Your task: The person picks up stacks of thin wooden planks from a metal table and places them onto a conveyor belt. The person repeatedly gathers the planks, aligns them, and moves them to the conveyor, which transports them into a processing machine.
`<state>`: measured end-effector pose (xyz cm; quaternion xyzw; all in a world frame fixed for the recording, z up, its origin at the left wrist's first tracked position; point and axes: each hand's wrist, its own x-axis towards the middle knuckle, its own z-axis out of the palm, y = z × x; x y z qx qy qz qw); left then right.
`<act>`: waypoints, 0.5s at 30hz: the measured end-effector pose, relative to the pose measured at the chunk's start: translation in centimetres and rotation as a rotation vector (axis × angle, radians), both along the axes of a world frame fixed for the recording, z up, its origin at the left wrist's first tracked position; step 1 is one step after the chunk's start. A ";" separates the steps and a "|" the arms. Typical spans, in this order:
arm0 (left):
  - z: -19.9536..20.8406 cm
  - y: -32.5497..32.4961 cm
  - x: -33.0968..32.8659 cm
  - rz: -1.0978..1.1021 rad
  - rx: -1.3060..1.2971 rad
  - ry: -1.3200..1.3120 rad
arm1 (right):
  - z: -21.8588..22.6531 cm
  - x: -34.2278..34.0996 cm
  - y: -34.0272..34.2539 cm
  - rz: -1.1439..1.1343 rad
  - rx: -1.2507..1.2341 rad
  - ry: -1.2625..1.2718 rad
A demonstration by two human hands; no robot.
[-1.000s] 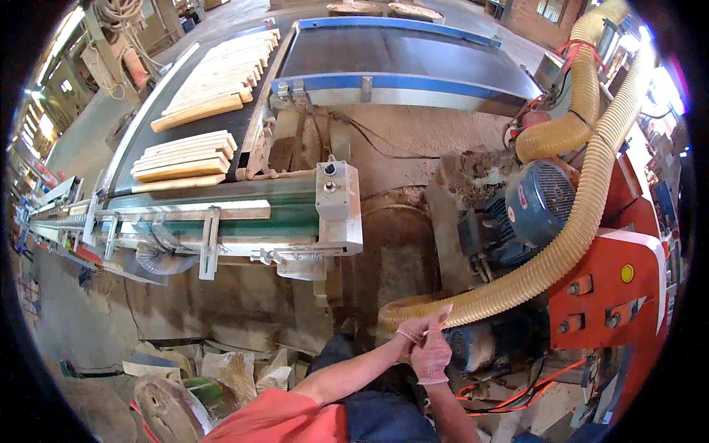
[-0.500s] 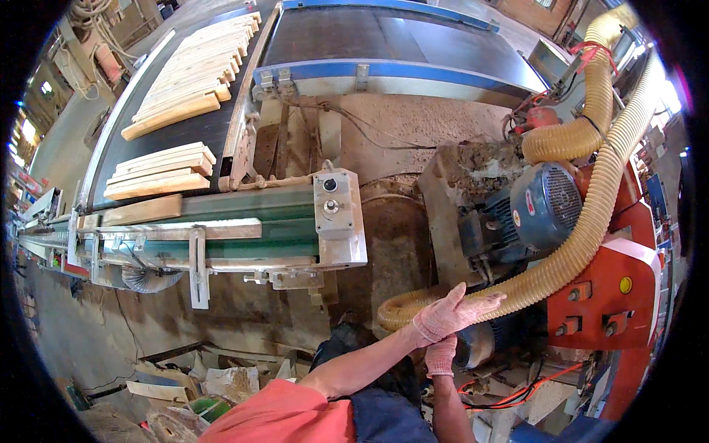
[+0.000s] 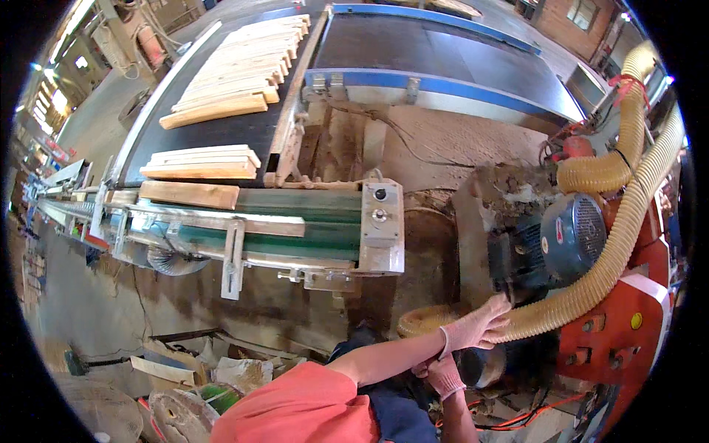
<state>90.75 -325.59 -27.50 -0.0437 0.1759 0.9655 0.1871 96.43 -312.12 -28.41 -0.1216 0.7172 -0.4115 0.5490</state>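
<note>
"What's on the belt [image 3: 218, 134], from my remote seat?"

"I see a plank row [image 3: 236, 70] toward the far edge, a second group [image 3: 201, 164] by the near edge."

"Well to its right?"

"The motor [image 3: 572, 238], the hose [image 3: 613, 277] along its right side."

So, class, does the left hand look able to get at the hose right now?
Probably yes: the left hand overlaps the hose in view, fingers extended, with nothing visible between them; actual contact is unclear.
</note>
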 end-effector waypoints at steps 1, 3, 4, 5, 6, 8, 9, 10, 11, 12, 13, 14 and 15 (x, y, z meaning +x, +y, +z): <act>0.2 0.2 1.3 0.047 -0.242 -0.034 | 0.1 -0.2 0.2 -0.077 0.007 -0.187; -10.1 5.1 -1.2 0.426 -0.723 0.071 | 1.9 0.1 -1.1 -0.031 0.107 -0.175; -7.5 4.3 0.4 0.315 -1.051 -0.009 | 2.3 0.3 -0.7 -0.009 0.162 -0.032; -2.1 2.6 3.0 0.196 -1.376 -0.092 | 2.3 0.5 -0.5 0.020 0.218 0.110; 1.4 0.7 4.7 0.156 -1.475 -0.046 | -0.3 1.2 0.8 -0.270 0.101 -0.018; -1.4 0.3 5.1 0.109 -1.636 -0.016 | -0.2 1.3 0.4 -0.151 0.140 0.116; -3.3 0.4 5.5 0.076 -1.712 -0.002 | 0.2 1.4 0.3 -0.096 0.160 0.181; -3.9 0.0 6.2 0.129 -1.764 0.008 | 0.9 1.5 -0.1 -0.018 0.154 0.284; -4.6 -0.6 7.0 0.054 -1.759 -0.004 | 0.0 1.5 0.0 0.093 0.114 0.415; -4.4 -1.4 8.0 -0.028 -1.751 -0.005 | -1.5 1.3 0.6 0.193 0.077 0.545; -4.4 -1.9 8.7 -0.104 -1.740 -0.009 | -1.8 1.2 0.6 0.298 0.038 0.677; -4.9 -1.7 9.0 -0.177 -1.767 -0.058 | -2.1 0.9 0.5 0.489 0.116 0.680; -6.0 -1.4 9.5 -0.203 -1.764 -0.060 | -0.8 1.6 -0.9 0.406 -0.036 0.634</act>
